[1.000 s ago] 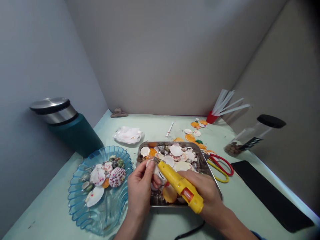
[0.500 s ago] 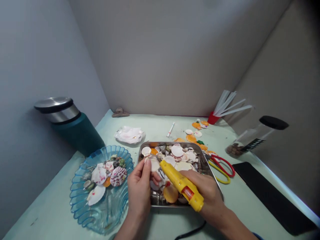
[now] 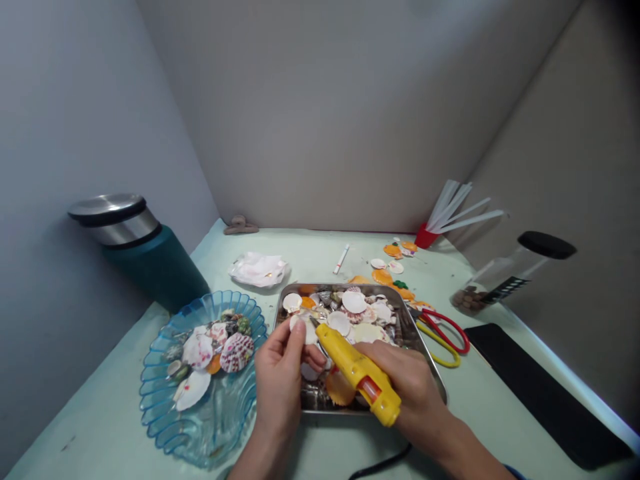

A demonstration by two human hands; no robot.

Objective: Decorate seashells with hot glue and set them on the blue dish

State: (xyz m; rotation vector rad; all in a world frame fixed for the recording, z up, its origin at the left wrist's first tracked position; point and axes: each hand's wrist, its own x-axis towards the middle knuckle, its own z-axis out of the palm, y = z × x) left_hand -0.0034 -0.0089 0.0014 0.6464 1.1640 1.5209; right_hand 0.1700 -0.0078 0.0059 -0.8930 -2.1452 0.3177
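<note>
A white shell (image 3: 309,332) was located just below the frame's centre, pinched between the thumb and fingers of the left hand (image 3: 281,363). The right hand (image 3: 413,383) gripped a yellow glue gun (image 3: 354,365), nozzle directed at the shell (contact could not be confirmed). Beneath lay a shell-filled metal tray (image 3: 320,411). A blue dish (image 3: 217,427) occupied the lower left; scissors (image 3: 447,315) rested right of centre.

A hand could cross the tabletop (image 3: 315,248) between the crumpled white packet (image 3: 258,269) and the orange scallop shells (image 3: 382,277), over a slim, low-lying white stick (image 3: 341,259). Left of the metal tray (image 3: 316,402), the left hand (image 3: 285,357) and blue scalloped plate (image 3: 213,420) block passage, a tall teal bottle (image 3: 155,273) behind. The yellow glue gun (image 3: 353,365) bars the tray's middle; scissors (image 3: 425,315) hug its right side.
</note>
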